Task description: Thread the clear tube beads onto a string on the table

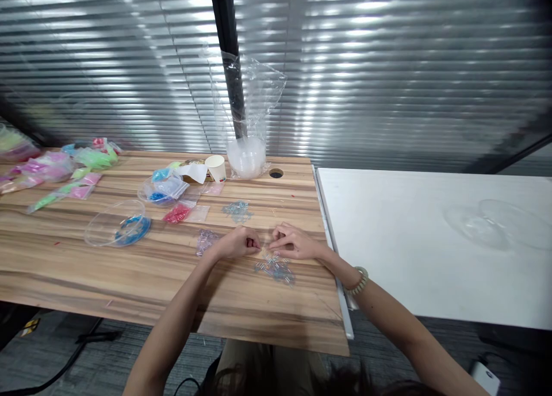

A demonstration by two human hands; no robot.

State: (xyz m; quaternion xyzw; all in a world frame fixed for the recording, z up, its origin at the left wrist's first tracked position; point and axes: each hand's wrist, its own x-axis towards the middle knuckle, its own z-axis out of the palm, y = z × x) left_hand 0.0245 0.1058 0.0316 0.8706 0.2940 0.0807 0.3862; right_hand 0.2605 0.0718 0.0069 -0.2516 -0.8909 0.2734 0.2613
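Observation:
My left hand (239, 242) is closed in a pinch just above the wooden table, and whatever its fingertips hold is too small to make out. Close to its right, my right hand (295, 242) has its fingers bent and thumb and fingertips drawn together; I cannot make out anything in them. Below my right hand lies a loose pile of clear bluish tube beads (276, 269). Purple tube beads (207, 241) are spread beside my left wrist, partly behind it. Farther back is a pile of pale blue-grey tube beads (237, 211).
On the left are a clear plastic dish (97, 235) with blue beads, a red bead bag (176, 213) and several colourful bags (56, 166). Behind stand a paper cup (216, 169) and stacked clear containers (247, 157) in plastic. A white table (409, 241) adjoins on the right.

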